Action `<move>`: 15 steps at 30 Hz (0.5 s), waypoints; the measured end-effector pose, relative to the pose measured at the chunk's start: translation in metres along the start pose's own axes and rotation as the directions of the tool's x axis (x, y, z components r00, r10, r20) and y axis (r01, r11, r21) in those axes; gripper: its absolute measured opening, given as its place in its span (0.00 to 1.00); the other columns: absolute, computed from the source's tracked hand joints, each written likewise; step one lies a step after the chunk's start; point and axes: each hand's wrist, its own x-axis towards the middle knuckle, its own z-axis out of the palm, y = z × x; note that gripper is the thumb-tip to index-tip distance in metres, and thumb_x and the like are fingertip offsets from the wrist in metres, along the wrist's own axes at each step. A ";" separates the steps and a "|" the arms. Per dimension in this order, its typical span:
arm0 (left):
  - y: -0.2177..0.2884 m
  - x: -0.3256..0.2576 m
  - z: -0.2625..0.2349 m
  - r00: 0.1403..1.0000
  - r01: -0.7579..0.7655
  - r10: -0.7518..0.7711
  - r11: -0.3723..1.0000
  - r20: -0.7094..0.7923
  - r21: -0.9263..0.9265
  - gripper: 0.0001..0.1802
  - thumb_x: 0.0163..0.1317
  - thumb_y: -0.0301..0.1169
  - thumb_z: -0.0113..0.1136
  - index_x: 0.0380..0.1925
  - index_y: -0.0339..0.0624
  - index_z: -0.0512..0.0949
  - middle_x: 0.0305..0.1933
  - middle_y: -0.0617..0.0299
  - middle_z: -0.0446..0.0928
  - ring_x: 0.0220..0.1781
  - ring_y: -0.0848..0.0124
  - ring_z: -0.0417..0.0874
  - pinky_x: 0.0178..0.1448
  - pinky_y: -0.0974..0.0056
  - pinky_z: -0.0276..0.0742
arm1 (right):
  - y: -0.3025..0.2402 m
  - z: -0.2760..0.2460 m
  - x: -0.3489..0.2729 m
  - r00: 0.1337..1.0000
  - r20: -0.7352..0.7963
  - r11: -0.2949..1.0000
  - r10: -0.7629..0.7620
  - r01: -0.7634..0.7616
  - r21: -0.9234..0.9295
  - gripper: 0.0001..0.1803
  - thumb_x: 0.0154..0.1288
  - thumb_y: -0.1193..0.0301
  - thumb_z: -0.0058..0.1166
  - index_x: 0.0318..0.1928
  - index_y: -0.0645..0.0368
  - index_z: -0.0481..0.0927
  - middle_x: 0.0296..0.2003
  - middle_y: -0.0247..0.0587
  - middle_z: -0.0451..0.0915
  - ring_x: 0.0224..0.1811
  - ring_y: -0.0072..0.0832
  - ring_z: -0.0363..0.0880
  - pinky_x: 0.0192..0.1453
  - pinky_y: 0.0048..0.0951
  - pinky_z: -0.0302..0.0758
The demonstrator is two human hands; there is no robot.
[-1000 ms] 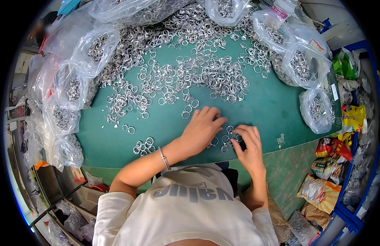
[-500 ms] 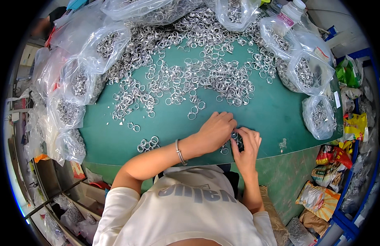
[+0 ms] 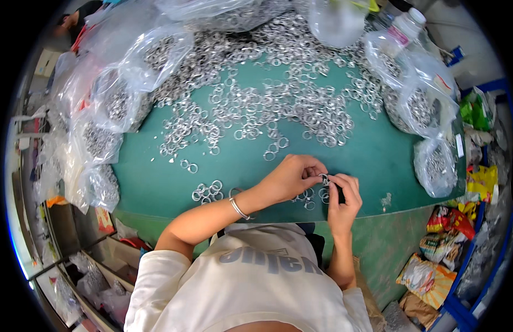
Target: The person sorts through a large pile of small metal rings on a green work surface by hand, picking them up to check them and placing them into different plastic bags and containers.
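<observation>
Between the fingertips of both hands is a small silver ring (image 3: 324, 178), raised just above the green tabletop near its front edge. My left hand (image 3: 292, 177) pinches it from the left, thumb and forefinger together. From the right, my right hand (image 3: 345, 203) closes thumb and fingers at the same ring; its exact contact is partly hidden. A few loose rings (image 3: 308, 203) lie under and between the hands. Further left, beside my left forearm, sits a small cluster of rings (image 3: 208, 191). Beyond the hands, a broad scatter of silver rings (image 3: 323, 119) covers the table's middle.
Clear plastic bags of rings line the table's left side (image 3: 99, 138) and right side (image 3: 433, 163). A heap of rings (image 3: 278, 36) fills the far end, near a white-capped bottle (image 3: 407, 27). Coloured packages (image 3: 428, 276) lie right of the green table (image 3: 372, 171); drawers (image 3: 110, 257) stand lower left.
My left hand has turned so its thumb and forefinger show, and the ring between the hands is now visible. The whole view has shifted slightly, with the table appearing further right.
</observation>
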 end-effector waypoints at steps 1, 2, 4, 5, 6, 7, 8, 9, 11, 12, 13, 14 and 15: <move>0.002 -0.001 -0.004 0.999 0.038 -0.038 0.999 -0.024 -0.026 0.09 0.57 0.22 0.65 0.39 0.35 0.81 0.31 0.62 0.80 0.31 0.78 0.78 0.38 0.71 0.76 | 0.000 -0.004 0.002 0.999 0.022 0.999 -0.045 0.045 -0.021 0.08 0.55 0.85 0.57 0.37 0.65 0.81 0.34 0.44 0.79 0.36 0.37 0.75 0.43 0.33 0.71; 0.002 -0.005 -0.008 0.995 0.080 -0.083 0.996 -0.057 -0.048 0.10 0.57 0.22 0.65 0.39 0.35 0.81 0.31 0.62 0.80 0.31 0.77 0.78 0.38 0.70 0.76 | -0.002 -0.003 0.003 0.995 0.050 0.995 -0.091 0.092 -0.029 0.08 0.55 0.85 0.57 0.37 0.65 0.81 0.33 0.44 0.79 0.36 0.38 0.75 0.43 0.33 0.71; -0.007 -0.011 -0.014 0.993 0.059 -0.071 0.991 -0.096 -0.124 0.09 0.57 0.21 0.63 0.40 0.35 0.81 0.33 0.60 0.80 0.33 0.75 0.79 0.39 0.69 0.76 | -0.009 0.004 0.005 0.996 0.078 0.999 -0.040 0.041 -0.007 0.07 0.56 0.84 0.57 0.36 0.65 0.81 0.33 0.44 0.79 0.36 0.38 0.75 0.43 0.32 0.71; -0.011 -0.012 -0.015 0.991 0.043 -0.062 0.986 -0.116 -0.160 0.09 0.58 0.21 0.62 0.40 0.35 0.81 0.33 0.59 0.80 0.34 0.73 0.80 0.39 0.68 0.76 | -0.011 0.008 0.007 0.993 0.105 0.999 -0.048 0.047 0.011 0.07 0.56 0.84 0.57 0.37 0.65 0.82 0.33 0.44 0.79 0.36 0.38 0.75 0.43 0.33 0.71; -0.010 -0.014 -0.012 0.985 -0.017 0.001 0.996 -0.174 -0.090 0.09 0.58 0.21 0.61 0.40 0.35 0.81 0.34 0.58 0.80 0.35 0.72 0.80 0.40 0.67 0.76 | -0.012 0.011 0.010 0.990 0.130 0.998 -0.058 0.055 0.023 0.07 0.56 0.84 0.57 0.37 0.65 0.82 0.33 0.45 0.79 0.36 0.38 0.75 0.43 0.33 0.71; -0.008 -0.017 -0.005 0.972 -0.073 0.067 0.997 -0.224 -0.015 0.09 0.59 0.20 0.60 0.40 0.35 0.81 0.35 0.57 0.80 0.37 0.70 0.81 0.40 0.66 0.76 | -0.015 0.015 0.012 0.988 0.130 0.997 -0.080 0.077 0.028 0.07 0.57 0.84 0.55 0.36 0.65 0.81 0.33 0.45 0.79 0.36 0.39 0.75 0.43 0.33 0.71; -0.005 -0.018 -0.001 0.955 -0.127 0.138 0.990 -0.264 0.059 0.09 0.59 0.20 0.59 0.40 0.35 0.81 0.36 0.56 0.80 0.38 0.68 0.81 0.41 0.66 0.76 | -0.017 0.014 0.014 0.987 0.134 0.996 -0.085 0.084 0.013 0.07 0.57 0.84 0.55 0.36 0.65 0.81 0.33 0.45 0.79 0.36 0.39 0.75 0.43 0.33 0.71; -0.002 -0.018 -0.002 0.966 -0.096 0.108 0.994 -0.236 0.060 0.10 0.59 0.18 0.57 0.42 0.36 0.80 0.39 0.55 0.78 0.40 0.62 0.81 0.43 0.63 0.76 | -0.016 0.012 0.016 0.987 0.137 0.996 -0.088 0.089 -0.003 0.06 0.57 0.84 0.54 0.36 0.65 0.81 0.33 0.45 0.79 0.36 0.39 0.75 0.43 0.34 0.71; -0.010 -0.018 -0.008 0.950 -0.155 0.198 0.970 -0.240 0.189 0.12 0.58 0.18 0.57 0.42 0.36 0.79 0.41 0.55 0.77 0.40 0.58 0.80 0.44 0.61 0.76 | -0.011 0.004 0.018 0.985 0.155 0.994 -0.077 0.088 -0.067 0.06 0.58 0.84 0.53 0.36 0.65 0.80 0.32 0.44 0.78 0.36 0.39 0.74 0.42 0.34 0.71; -0.013 -0.018 -0.010 0.941 -0.190 0.248 0.951 -0.232 0.244 0.12 0.58 0.18 0.57 0.43 0.36 0.79 0.42 0.55 0.77 0.40 0.56 0.80 0.45 0.60 0.76 | -0.008 -0.002 0.018 0.988 0.147 0.994 -0.051 0.063 -0.084 0.06 0.59 0.84 0.53 0.36 0.65 0.80 0.33 0.44 0.78 0.36 0.39 0.74 0.42 0.34 0.71; -0.015 -0.022 -0.013 0.944 -0.151 0.223 0.948 -0.243 0.281 0.14 0.56 0.19 0.59 0.43 0.38 0.79 0.43 0.55 0.76 0.42 0.53 0.78 0.46 0.58 0.75 | -0.004 -0.008 0.018 0.990 0.136 0.994 -0.023 0.037 -0.101 0.06 0.59 0.84 0.53 0.36 0.65 0.80 0.33 0.44 0.78 0.36 0.39 0.74 0.42 0.33 0.70; -0.014 -0.023 -0.014 0.943 -0.165 0.252 0.922 -0.219 0.350 0.13 0.55 0.19 0.60 0.43 0.39 0.79 0.43 0.56 0.75 0.43 0.54 0.78 0.47 0.58 0.75 | 0.000 -0.013 0.016 0.992 0.122 0.993 0.007 0.007 -0.119 0.06 0.59 0.84 0.53 0.36 0.65 0.80 0.33 0.44 0.78 0.36 0.39 0.74 0.42 0.33 0.70; -0.013 -0.024 -0.015 0.940 -0.180 0.280 0.891 -0.193 0.416 0.13 0.55 0.20 0.61 0.42 0.39 0.79 0.43 0.57 0.75 0.43 0.55 0.77 0.48 0.58 0.74 | 0.005 -0.018 0.015 0.992 0.116 0.992 0.040 -0.026 -0.124 0.06 0.58 0.84 0.53 0.37 0.64 0.80 0.32 0.43 0.78 0.37 0.38 0.74 0.44 0.34 0.69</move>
